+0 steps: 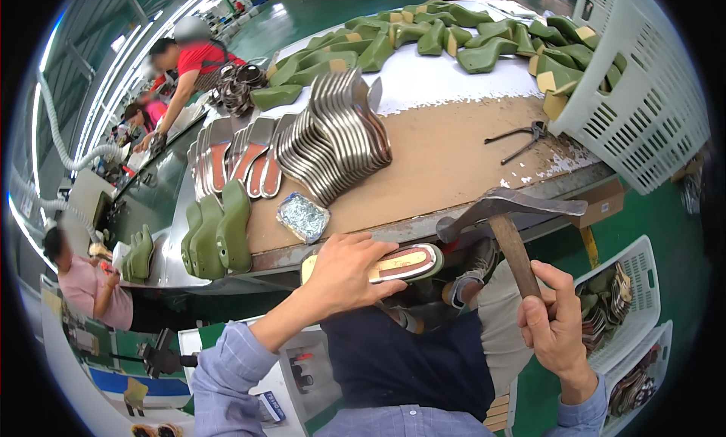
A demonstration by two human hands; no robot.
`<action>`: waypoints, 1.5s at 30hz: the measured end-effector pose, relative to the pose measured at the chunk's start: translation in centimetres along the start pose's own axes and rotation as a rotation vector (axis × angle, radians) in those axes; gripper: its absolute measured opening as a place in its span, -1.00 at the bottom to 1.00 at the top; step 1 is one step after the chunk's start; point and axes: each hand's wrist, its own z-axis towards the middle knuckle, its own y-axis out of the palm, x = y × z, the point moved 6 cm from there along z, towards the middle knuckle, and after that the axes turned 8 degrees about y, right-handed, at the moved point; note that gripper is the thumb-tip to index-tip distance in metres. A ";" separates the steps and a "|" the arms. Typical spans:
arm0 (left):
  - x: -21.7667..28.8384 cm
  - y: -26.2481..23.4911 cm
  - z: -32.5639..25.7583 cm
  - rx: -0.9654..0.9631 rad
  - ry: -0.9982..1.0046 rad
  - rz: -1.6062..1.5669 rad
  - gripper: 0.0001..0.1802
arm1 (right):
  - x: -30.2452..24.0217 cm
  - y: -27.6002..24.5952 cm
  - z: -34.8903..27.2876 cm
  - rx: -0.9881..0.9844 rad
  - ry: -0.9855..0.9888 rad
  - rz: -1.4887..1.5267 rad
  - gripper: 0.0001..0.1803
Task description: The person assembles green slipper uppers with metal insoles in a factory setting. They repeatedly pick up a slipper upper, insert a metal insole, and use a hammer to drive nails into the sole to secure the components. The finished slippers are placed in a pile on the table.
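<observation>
My left hand (344, 267) grips the insole-topped last (408, 263) above my lap (408, 354), beside the bench (446, 164); my right hand (556, 327) grasps the hammer (511, 244) by its handle. Bracing the last firmly should keep taps square.

The fisheye view looks from the person's head steeply down and forward over the long table topped with brown board and white sheeting (446, 146). The table's near edge slants across mid-view; its far edge lies well off, near the top. The bare left hand (340, 267) and bare right hand (556, 323) show close below the lens.
</observation>
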 end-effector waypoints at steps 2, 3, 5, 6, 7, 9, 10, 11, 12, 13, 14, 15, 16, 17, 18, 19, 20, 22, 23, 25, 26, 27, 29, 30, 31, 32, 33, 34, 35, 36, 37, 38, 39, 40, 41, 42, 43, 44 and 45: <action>0.3 0.6 -0.4 0.118 0.066 0.013 -0.37 | 0.1 0.1 -0.5 0.039 -0.032 0.024 -0.43; 0.5 0.6 -0.5 0.177 0.098 0.018 -0.38 | 0.1 0.1 -0.9 0.066 -0.062 0.035 -0.41; 0.6 0.6 -0.4 0.169 0.072 0.006 -0.39 | 0.9 -0.1 -1.7 0.068 -0.030 -0.005 -0.41; 0.7 0.7 -0.3 0.166 0.058 -0.001 -0.40 | 0.6 -0.1 -1.6 0.074 -0.065 -0.072 -0.43; 0.7 0.7 -0.3 0.158 0.055 0.002 -0.40 | 0.4 0.0 -1.4 0.085 -0.088 -0.112 -0.43; 0.8 0.8 -0.3 0.143 0.046 0.008 -0.40 | -0.1 0.1 -1.2 0.113 -0.118 -0.169 -0.44; 0.8 0.8 -0.3 0.144 0.049 0.013 -0.40 | -0.2 0.1 -1.0 0.127 -0.126 -0.187 -0.44; 0.8 0.9 -0.2 0.146 0.052 0.017 -0.41 | -0.3 -0.1 -1.2 0.151 -0.153 -0.182 -0.44; 0.9 1.0 -0.2 0.148 0.054 0.022 -0.41 | -0.4 -0.5 -1.5 0.174 -0.181 -0.177 -0.43; 0.9 0.9 -0.2 0.159 0.065 0.023 -0.41 | -0.6 -0.9 -1.8 0.174 -0.193 -0.158 -0.43; 1.0 1.0 -0.1 0.170 0.076 0.024 -0.41 | -0.9 -1.2 -2.1 0.171 -0.203 -0.138 -0.43; 1.1 1.0 -0.1 0.181 0.087 0.025 -0.42 | -1.7 -1.1 -1.8 0.155 -0.246 -0.173 -0.44; 1.1 1.1 0.0 0.182 0.085 0.044 -0.42 | -2.6 -1.0 -1.3 0.141 -0.291 -0.209 -0.45; 1.2 1.1 0.0 0.183 0.083 0.062 -0.43 | -3.3 -1.0 -1.0 0.127 -0.335 -0.244 -0.46; 1.2 1.1 -0.1 0.183 0.080 0.080 -0.43 | -3.7 -1.2 -1.1 0.127 -0.355 -0.249 -0.41; 1.2 1.1 -0.2 0.183 0.079 0.088 -0.43 | -4.0 -1.5 -1.2 0.123 -0.373 -0.257 -0.37; 1.2 1.1 -0.2 0.183 0.078 0.096 -0.43 | -4.1 -1.6 -1.4 0.139 -0.383 -0.208 -0.34; 1.4 1.2 -0.2 0.186 0.085 0.115 -0.43 | -4.1 -1.9 -2.2 0.200 -0.397 -0.060 -0.31; 1.6 1.2 -0.1 0.190 0.095 0.126 -0.43 | -3.9 -1.9 -2.6 0.224 -0.401 -0.024 -0.38; 1.6 1.1 0.1 0.182 0.104 0.149 -0.43 | -2.0 -0.2 -1.5 0.175 -0.272 -0.218 -0.51; 1.6 1.4 0.3 0.173 0.108 0.152 -0.43 | -1.4 0.9 -0.8 0.117 -0.188 -0.263 -0.58; 1.7 1.7 0.5 0.165 0.114 0.155 -0.43 | -1.4 2.1 0.1 0.055 -0.141 -0.312 -0.53; 1.3 1.7 0.0 0.169 0.116 0.154 -0.43 | -2.0 1.1 0.9 0.067 -0.157 -0.278 -0.43; 1.2 1.6 -0.3 0.171 0.116 0.154 -0.43 | -2.5 0.5 1.0 0.158 -0.235 -0.289 -0.43; 1.2 1.5 -0.3 0.173 0.113 0.160 -0.43 | -3.0 -0.2 0.8 0.245 -0.313 -0.301 -0.42; 1.4 1.6 -0.3 0.174 0.111 0.157 -0.43 | -3.3 -1.5 0.0 0.319 -0.326 -0.246 -0.42; 1.4 1.6 -0.3 0.175 0.106 0.154 -0.43 | -3.3 -2.8 -1.2 0.367 -0.301 -0.081 -0.41; 1.5 1.7 -0.2 0.165 0.107 0.142 -0.42 | -3.3 -3.9 -2.6 0.403 -0.291 0.100 -0.40; 1.4 1.5 -0.2 0.156 0.102 0.133 -0.42 | -3.2 -4.2 -3.7 0.414 -0.298 0.225 -0.38; 1.2 1.6 -0.3 0.148 0.098 0.123 -0.42 | -3.5 -3.8 -4.3 0.429 -0.365 0.283 -0.39; 1.2 1.6 -0.1 0.154 0.104 0.111 -0.41 | -3.1 -2.6 -4.3 0.388 -0.357 0.103 -0.43; 1.3 1.8 0.1 0.156 0.110 0.103 -0.41 | -2.7 -1.4 -4.4 0.346 -0.361 -0.072 -0.47; 1.4 1.8 0.2 0.160 0.117 0.094 -0.41 | -1.1 0.8 -3.4 0.268 -0.285 -0.211 -0.51; 1.4 2.0 0.1 0.142 0.110 0.099 -0.41 | 0.4 3.0 -2.1 0.185 -0.222 -0.358 -0.55; 1.4 2.1 0.1 0.125 0.104 0.104 -0.40 | 0.9 4.2 -0.9 0.139 -0.171 -0.232 -0.58; 1.1 2.5 -0.6 0.105 0.070 0.101 -0.40 | 0.1 4.2 -0.2 0.140 -0.196 -0.253 -0.55; 0.9 2.6 -1.0 0.101 0.054 0.100 -0.40 | -1.0 3.9 0.3 0.141 -0.220 -0.274 -0.52; 0.7 2.3 -0.7 0.113 0.050 0.102 -0.39 | -1.9 3.4 0.6 0.154 -0.255 -0.307 -0.48; 0.6 2.1 -0.6 0.124 0.046 0.104 -0.39 | -1.9 2.7 0.3 0.215 -0.267 -0.224 -0.46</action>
